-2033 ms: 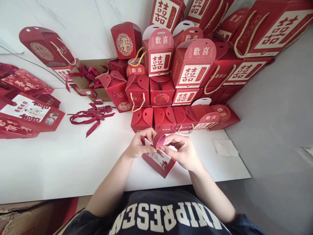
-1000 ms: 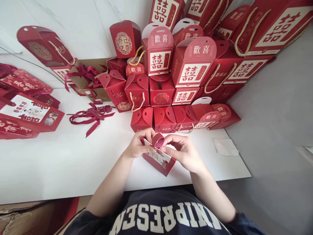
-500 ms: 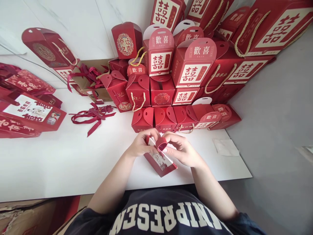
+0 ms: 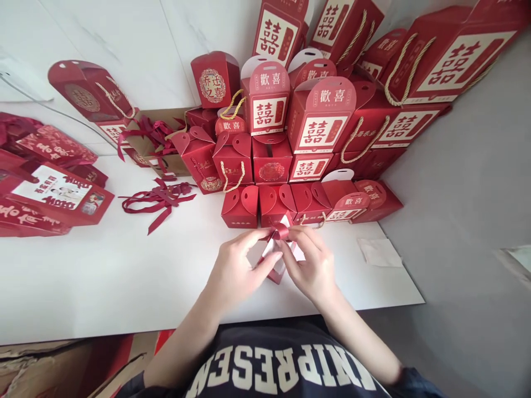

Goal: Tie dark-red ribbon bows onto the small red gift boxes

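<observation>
A small red-and-white gift box [image 4: 275,275] is on the table between my hands, partly hidden by my fingers. A dark red ribbon [image 4: 281,231] loops at its upper part. My left hand [image 4: 236,268] is closed with index finger and thumb at the ribbon from the left. From the right, my right hand [image 4: 312,261] pinches the same ribbon, its fingers bent around the loop. How the ribbon passes through or around the box is hidden.
Stacked red gift boxes [image 4: 276,160] stand behind my hands against the wall. Loose ribbons [image 4: 160,200] lie on the white table [image 4: 157,287] to the left, by a cardboard box [image 4: 178,164]. Larger printed boxes [image 4: 53,190] are far left; a white tissue [image 4: 379,252] lies right.
The box has turned more upright in view and its printed face no longer shows. My left hand has come round to the front of the box, and both hands remain at the ribbon.
</observation>
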`<state>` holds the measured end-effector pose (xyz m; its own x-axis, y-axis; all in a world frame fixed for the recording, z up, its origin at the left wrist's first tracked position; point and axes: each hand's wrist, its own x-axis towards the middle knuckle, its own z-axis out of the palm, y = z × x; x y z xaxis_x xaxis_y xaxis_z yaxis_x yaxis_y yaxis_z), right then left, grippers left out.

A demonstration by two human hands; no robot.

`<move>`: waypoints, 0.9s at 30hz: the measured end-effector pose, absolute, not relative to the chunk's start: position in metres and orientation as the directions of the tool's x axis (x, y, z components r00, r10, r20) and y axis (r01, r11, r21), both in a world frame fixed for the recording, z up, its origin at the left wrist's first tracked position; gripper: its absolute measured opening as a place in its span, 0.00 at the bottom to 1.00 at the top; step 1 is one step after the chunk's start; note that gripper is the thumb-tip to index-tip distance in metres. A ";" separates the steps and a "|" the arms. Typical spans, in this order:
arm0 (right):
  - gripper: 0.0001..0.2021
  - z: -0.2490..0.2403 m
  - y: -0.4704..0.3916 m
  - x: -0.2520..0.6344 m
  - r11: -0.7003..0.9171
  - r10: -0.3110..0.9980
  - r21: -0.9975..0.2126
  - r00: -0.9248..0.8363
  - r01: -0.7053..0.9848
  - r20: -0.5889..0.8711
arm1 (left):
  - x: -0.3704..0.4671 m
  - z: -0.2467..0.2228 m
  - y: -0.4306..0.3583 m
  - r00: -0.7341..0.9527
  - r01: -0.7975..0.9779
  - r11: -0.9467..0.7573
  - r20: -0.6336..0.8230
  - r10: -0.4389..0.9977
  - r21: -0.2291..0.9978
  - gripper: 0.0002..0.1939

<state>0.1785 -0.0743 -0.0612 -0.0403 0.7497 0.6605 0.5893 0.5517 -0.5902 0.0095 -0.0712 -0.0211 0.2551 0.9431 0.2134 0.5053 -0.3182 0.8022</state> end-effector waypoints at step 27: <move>0.04 -0.042 -0.049 0.184 0.394 0.916 -0.883 -0.027 0.255 0.401 | 0.002 -0.036 -0.042 0.371 0.334 -0.270 0.137 0.918 0.903 0.11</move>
